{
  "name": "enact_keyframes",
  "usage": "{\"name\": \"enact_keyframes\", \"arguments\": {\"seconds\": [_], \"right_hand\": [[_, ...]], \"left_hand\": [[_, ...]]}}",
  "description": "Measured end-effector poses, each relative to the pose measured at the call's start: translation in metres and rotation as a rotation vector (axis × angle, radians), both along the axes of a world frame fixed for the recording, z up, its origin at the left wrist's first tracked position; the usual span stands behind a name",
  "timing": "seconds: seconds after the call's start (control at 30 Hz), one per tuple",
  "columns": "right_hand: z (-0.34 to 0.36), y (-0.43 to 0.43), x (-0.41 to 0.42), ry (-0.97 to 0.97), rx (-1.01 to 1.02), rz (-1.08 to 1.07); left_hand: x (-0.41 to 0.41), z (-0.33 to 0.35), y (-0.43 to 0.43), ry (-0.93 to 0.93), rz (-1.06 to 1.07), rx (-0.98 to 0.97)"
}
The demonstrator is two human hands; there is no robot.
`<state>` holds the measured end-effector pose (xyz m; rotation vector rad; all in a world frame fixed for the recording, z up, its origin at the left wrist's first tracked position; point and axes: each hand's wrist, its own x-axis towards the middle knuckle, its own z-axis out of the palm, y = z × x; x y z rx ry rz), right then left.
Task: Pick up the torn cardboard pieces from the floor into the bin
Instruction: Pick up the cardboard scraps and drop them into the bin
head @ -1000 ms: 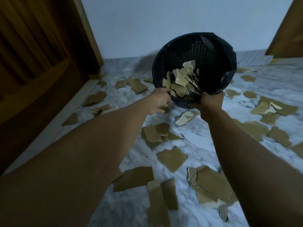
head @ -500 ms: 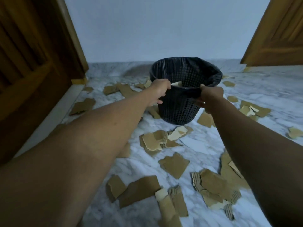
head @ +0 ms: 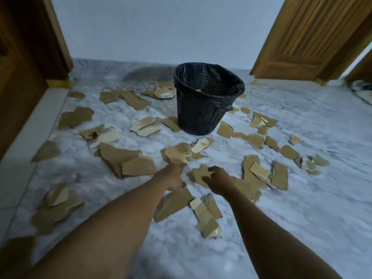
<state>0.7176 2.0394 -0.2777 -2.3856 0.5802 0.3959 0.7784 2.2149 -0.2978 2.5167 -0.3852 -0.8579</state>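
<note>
The left hand point(head: 173, 176) is curled, thumb side up. It seems to pinch the near edge of a ridged piece point(head: 177, 153) that rises just beyond the knuckles, though blur and the hand's own back hide the fingertips. Just to its right, the right hand point(head: 217, 179) has its fingers bent over a jagged piece point(head: 198, 174) and grips it by the right edge. That piece lies low against the floor point(head: 302, 198). The two hands are close together but not touching, both forearms reaching in from the near edge.

Around them, torn scraps point(head: 128, 158) cover the pale marble. Larger slabs lie to the left, a folded strip point(head: 207, 218) sits near between the forearms, and smaller bits trail off to the right.

The bin point(head: 205, 109) stands upright at the far centre, well apart from both hands. It is black mesh with a black liner point(head: 231, 77) folded over its rim, and one pale scrap shows inside it. Scraps ring its base on all sides.

Wooden doors point(head: 314, 37) stand at the far left and far right, with a plain wall point(head: 161, 27) behind the bin.
</note>
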Motion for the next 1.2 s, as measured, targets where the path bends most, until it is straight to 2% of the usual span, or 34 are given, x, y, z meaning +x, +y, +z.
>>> {"name": "enact_keyframes", "arguments": {"seconds": [0.07, 0.17, 0.33, 0.43, 0.57, 0.67, 0.77, 0.87, 0.97, 1.03, 1.13, 1.2], "right_hand": [[-0.024, 0.004, -0.033, 0.115, -0.146, 0.15], [-0.049, 0.011, -0.068, 0.222, -0.221, 0.172], [-0.065, 0.027, -0.084, 0.172, -0.249, -0.025], [-0.063, 0.026, -0.072, 0.158, -0.253, -0.076], [-0.067, 0.016, -0.054, 0.295, -0.313, -0.028], [-0.076, 0.019, -0.044, 0.362, -0.299, -0.013], [-0.083, 0.026, -0.035, 0.306, -0.21, -0.09], [-0.09, 0.032, -0.018, 0.165, -0.069, -0.176], [-0.051, 0.069, -0.012, 0.066, 0.187, -0.063], [-0.027, 0.097, -0.004, 0.086, 0.286, 0.074], [-0.014, 0.142, 0.011, 0.197, 0.234, 0.307], [-0.023, 0.167, 0.013, 0.258, 0.104, 0.435]], "left_hand": [[-0.025, -0.02, 0.008, -0.055, -0.03, 0.112], [-0.048, -0.045, 0.017, -0.152, -0.133, 0.241], [-0.057, -0.052, 0.014, -0.202, -0.061, 0.277], [-0.049, -0.047, 0.012, -0.231, 0.008, 0.217], [-0.027, -0.031, 0.028, 0.057, 0.206, 0.083], [-0.014, -0.017, 0.058, 0.151, 0.27, 0.086], [-0.018, 0.003, 0.094, 0.267, 0.151, 0.199], [-0.032, 0.021, 0.129, 0.434, 0.009, 0.384], [-0.043, 0.022, 0.157, 0.517, -0.063, 0.549], [-0.054, 0.018, 0.17, 0.549, -0.088, 0.616], [-0.084, 0.001, 0.176, 0.501, -0.081, 0.62], [-0.111, -0.013, 0.18, 0.305, 0.023, 0.572]]}}
